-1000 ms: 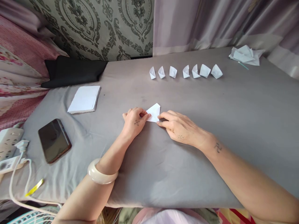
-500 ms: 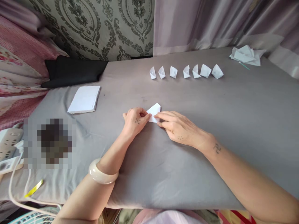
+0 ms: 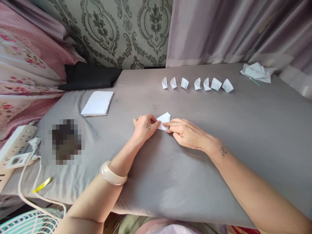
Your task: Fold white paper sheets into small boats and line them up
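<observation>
While the left hand (image 3: 145, 127) in the head view is pinching the paper (image 3: 165, 119) at its left side, the right hand (image 3: 188, 133) is resting its fingers (image 3: 173, 123) on the right part; whether these are pinching too, I cannot tell. The paper is lying on grey cloth (image 3: 175, 182), nearer than seven folded pieces (image 3: 197, 84) standing in a row.

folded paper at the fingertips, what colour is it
White; the folded paper shows in the head view, the only one here.
</observation>
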The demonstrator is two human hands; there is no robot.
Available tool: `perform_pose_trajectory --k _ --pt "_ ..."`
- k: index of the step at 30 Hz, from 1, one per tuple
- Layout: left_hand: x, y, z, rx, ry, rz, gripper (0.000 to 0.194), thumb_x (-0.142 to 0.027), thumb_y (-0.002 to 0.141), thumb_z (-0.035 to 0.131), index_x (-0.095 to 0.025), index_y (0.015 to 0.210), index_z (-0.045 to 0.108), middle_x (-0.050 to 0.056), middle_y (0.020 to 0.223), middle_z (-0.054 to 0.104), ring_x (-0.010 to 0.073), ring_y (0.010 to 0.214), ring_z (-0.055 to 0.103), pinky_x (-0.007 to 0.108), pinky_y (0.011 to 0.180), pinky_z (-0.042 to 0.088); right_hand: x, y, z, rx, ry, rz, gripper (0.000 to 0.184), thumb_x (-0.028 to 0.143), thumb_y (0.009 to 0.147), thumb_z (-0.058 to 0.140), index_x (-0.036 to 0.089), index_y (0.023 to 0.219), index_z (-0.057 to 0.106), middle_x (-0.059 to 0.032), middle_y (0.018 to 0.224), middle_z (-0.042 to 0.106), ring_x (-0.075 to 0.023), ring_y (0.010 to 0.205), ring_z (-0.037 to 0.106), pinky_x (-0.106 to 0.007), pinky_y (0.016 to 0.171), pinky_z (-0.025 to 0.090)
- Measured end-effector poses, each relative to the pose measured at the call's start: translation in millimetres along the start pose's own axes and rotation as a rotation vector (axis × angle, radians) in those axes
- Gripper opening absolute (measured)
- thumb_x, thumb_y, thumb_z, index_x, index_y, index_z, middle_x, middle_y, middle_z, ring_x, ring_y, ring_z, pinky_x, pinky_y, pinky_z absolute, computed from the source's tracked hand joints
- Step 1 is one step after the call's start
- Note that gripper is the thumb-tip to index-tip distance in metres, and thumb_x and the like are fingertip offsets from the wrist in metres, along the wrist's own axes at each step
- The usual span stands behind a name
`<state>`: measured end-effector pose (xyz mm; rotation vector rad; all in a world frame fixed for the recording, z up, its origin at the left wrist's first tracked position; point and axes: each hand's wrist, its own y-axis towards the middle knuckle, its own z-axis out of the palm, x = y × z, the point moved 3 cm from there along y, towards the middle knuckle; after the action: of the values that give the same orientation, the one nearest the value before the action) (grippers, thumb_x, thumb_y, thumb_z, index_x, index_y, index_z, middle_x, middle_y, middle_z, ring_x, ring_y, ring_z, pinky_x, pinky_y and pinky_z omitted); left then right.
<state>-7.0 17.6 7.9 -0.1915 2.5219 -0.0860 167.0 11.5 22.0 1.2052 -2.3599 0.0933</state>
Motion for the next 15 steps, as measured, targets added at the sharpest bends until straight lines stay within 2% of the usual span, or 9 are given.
perform_pose_trajectory --k 3,8,15 --pt "0.2 -0.9 -0.1 -0.018 -0.015 0.004 0.02 -0.038 0.076 0.056 -0.02 0.068 0.061 -0.001 0.068 0.065 0.0226 0.088 0.059 0.041 0.09 0.032 0.5 1.1 0.9 -0.027 -0.019 -0.016 0.033 0.002 0.08 0.041 0.02 0.084 0.068 -0.0023 0.123 0.065 -0.0216 0.12 0.054 -0.04 0.099 0.045" --pt "0.5 -2.8 -0.1 -0.025 -0.017 0.011 0.021 -0.038 0.077 0.056 -0.02 0.069 0.061 0.0 0.072 0.067 0.0237 0.091 0.059 0.041 0.089 0.031 0.5 0.3 4.5 -0.025 -0.029 -0.074 0.036 -0.002 0.076 0.039 0.019 0.089 0.065 -0.0053 0.123 0.063 -0.0189 0.118 0.056 -0.043 0.113 0.03" --pt "3.4 1.4 3.7 -0.051 0.031 0.069 0.021 -0.037 0.081 0.056 -0.02 0.071 0.061 0.001 0.08 0.069 0.0237 0.09 0.059 0.041 0.085 0.033 -2.9 -0.4 6.5 0.035 -0.056 -0.062 0.036 -0.002 0.077 0.035 0.021 0.09 0.06 -0.0034 0.127 0.061 -0.0196 0.124 0.051 -0.048 0.109 0.031"
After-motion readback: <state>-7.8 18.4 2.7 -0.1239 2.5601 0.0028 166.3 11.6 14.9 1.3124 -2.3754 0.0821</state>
